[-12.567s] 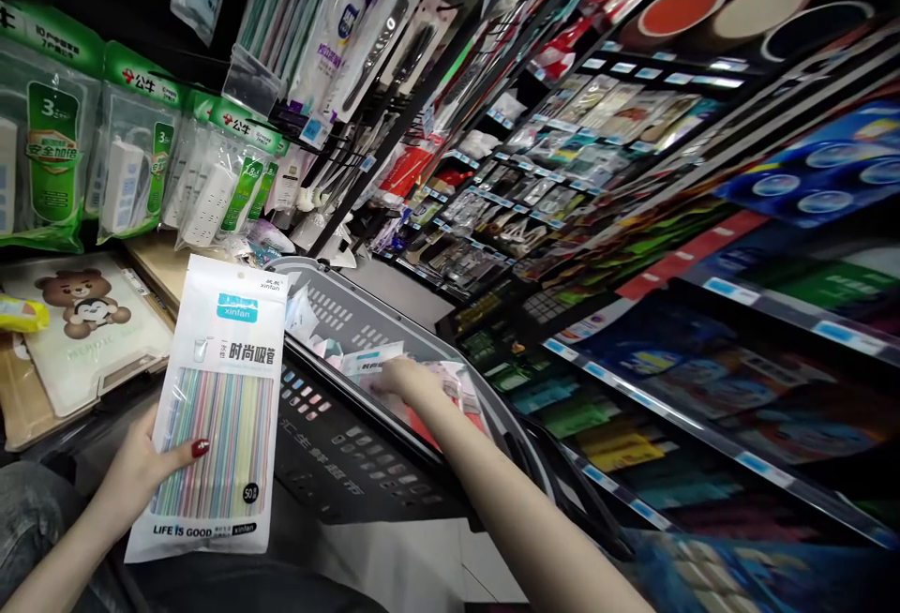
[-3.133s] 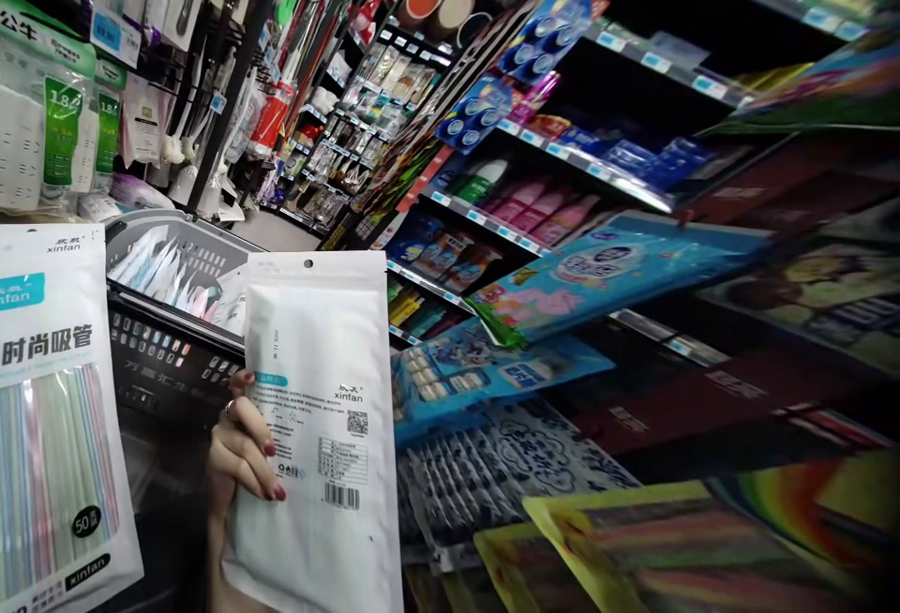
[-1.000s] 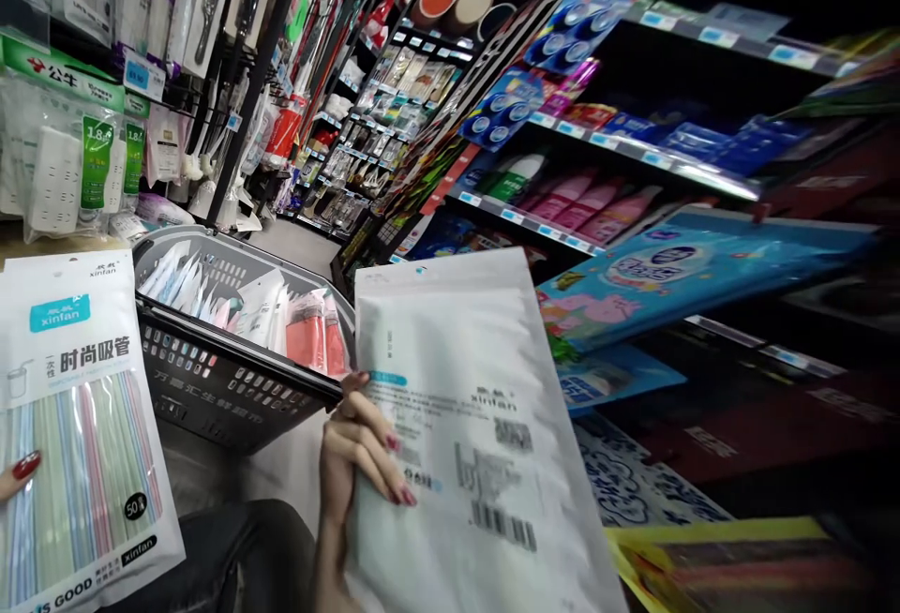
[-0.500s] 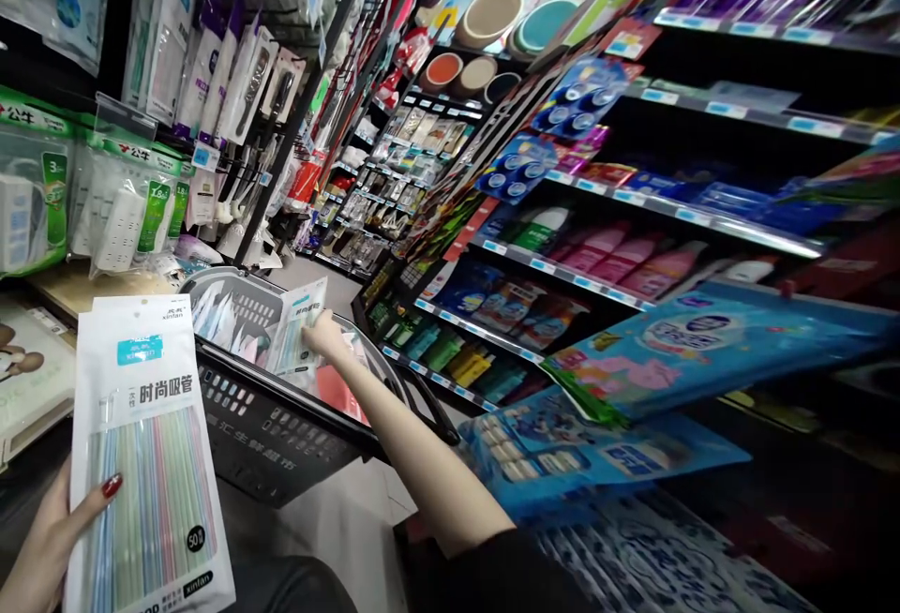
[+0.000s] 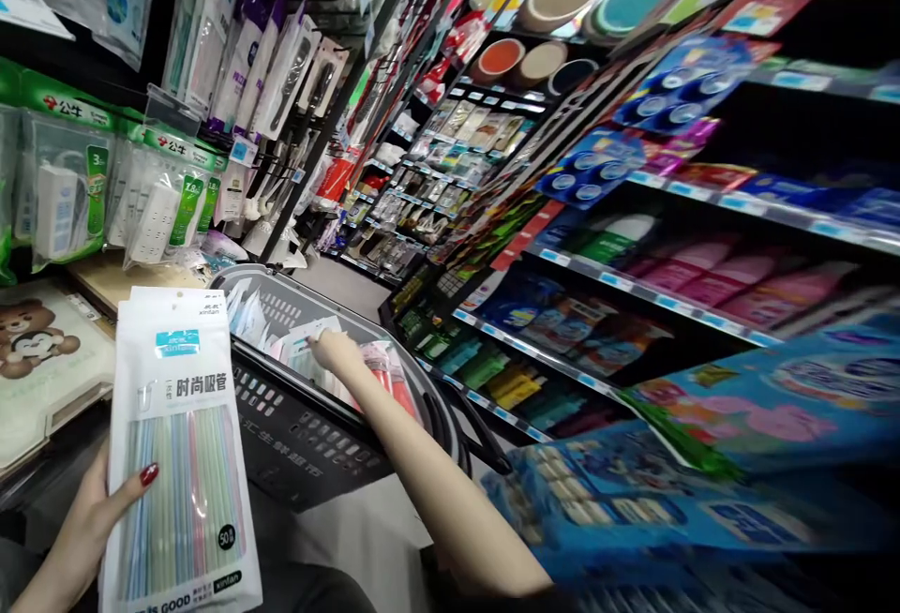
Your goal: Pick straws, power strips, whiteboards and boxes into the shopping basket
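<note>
My left hand [image 5: 105,510] is closed on a white pack of drinking straws [image 5: 187,500], its thumb with a red nail lying across the front. Striped pastel straws show through the pack's clear window, and the edge of another pack seems to peek out behind it. Inside the dark grey shopping basket [image 5: 281,440], my right hand [image 5: 336,351] pinches the top edge of a similar white pack of straws [image 5: 299,346]. The lower part of that pack is hidden by the basket wall and my arm. Other white packets [image 5: 247,318] and red packs [image 5: 390,379] stand in the basket around it.
Power strips in clear bags [image 5: 151,224] hang on the left, above a board with a bear print [image 5: 35,336]. Shelves of bottles [image 5: 703,271] line the right side. Blue packages [image 5: 759,397] jut out near my right arm. An aisle floor [image 5: 337,280] runs beyond the basket.
My right hand has lowered its straw pack deeper into the basket. The view has turned so most things sit further right; my left hand still holds its pack.
</note>
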Available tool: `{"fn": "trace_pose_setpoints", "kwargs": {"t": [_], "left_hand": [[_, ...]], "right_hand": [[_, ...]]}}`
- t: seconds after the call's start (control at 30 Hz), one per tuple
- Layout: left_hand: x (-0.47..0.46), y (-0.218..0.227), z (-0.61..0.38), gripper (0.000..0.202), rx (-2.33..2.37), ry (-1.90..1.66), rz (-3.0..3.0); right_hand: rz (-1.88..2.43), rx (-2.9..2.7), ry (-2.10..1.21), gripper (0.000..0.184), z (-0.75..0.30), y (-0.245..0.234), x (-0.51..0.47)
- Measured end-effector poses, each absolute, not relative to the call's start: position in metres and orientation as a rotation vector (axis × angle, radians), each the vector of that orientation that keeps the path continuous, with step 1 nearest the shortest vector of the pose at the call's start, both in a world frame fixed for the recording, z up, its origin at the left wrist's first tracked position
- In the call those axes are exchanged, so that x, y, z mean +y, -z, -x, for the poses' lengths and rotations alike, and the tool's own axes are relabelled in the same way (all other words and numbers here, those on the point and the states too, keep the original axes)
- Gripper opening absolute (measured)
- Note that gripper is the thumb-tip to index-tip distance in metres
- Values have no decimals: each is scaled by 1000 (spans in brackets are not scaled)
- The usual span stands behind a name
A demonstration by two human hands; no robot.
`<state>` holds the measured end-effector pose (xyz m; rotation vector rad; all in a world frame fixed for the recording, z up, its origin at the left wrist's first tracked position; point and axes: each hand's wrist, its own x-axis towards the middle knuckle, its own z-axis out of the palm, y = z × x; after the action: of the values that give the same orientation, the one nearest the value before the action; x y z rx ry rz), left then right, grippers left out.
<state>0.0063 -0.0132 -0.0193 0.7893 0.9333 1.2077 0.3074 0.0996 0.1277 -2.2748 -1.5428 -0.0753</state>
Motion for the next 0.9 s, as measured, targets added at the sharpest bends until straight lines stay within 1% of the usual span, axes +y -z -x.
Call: {"fn": "trace_pose_setpoints", "kwargs": {"t": [0.07,0.13,0.17,0.2,0.3,0.33,0.43,0.5,0.63,0.8,0.9], "left_hand": [[-13,20,-6,79,903,-1211,-794],[-13,18,-7,78,877,-1201,-797],[-14,17,-7,77,864,-1197,-792],[-15,15,-8,76,848,-1194,-781],[-20,10,-10,82,792,-1177,-734],[-22,9,-11,86,787,-1181,-722],[-24,7,-14,96,827,-1203,-693],[-23,8,-15,97,842,-1232,-670],[-17,11,-13,88,853,-1277,-655],[-13,11,-6,84,897,-1231,-743],[-12,9,-2,78,895,-1229,-742]], "right_hand": [[2203,-1609,41,20,-281,-141,74],[2070,-1720,-78,28,-251,-144,39],[2000,-1787,-206,29,-236,-140,20],[1913,-1827,-427,28,-221,-134,2],[1875,-1781,-721,56,-188,-107,-37],[1867,-1729,-772,58,-181,-98,-43],[1769,-1538,-904,48,-172,-77,-48],[1727,-1435,-914,44,-172,-69,-47],[1680,-1290,-790,39,-181,-62,-48],[1501,-1149,-807,44,-197,-59,-48],[1420,-1074,-838,48,-203,-64,-47]]}}
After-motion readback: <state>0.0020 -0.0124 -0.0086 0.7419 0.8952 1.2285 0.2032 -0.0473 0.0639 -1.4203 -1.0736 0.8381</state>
